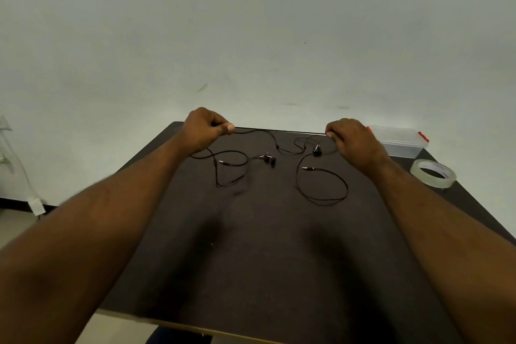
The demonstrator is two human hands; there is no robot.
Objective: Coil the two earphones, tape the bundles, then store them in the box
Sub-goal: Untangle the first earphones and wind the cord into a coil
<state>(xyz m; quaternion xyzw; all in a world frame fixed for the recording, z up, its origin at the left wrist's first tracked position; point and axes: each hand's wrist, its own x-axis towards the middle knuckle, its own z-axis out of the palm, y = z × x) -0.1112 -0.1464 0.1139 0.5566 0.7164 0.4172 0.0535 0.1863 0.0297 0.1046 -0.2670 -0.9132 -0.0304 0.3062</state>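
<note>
Head view: left hand (201,129) pinches cable of left earphone (231,167) at far table (251,246) edge; remaining cable slack below grip. Right hand (353,138) pinches cable of right earphone (321,181); loop lies nearer. Box (402,145), tape roll (432,173) right of right hand.

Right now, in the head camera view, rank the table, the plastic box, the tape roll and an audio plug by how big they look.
1. table
2. plastic box
3. tape roll, nearly box-sized here, partly because it sits nearer the camera
4. audio plug
</note>
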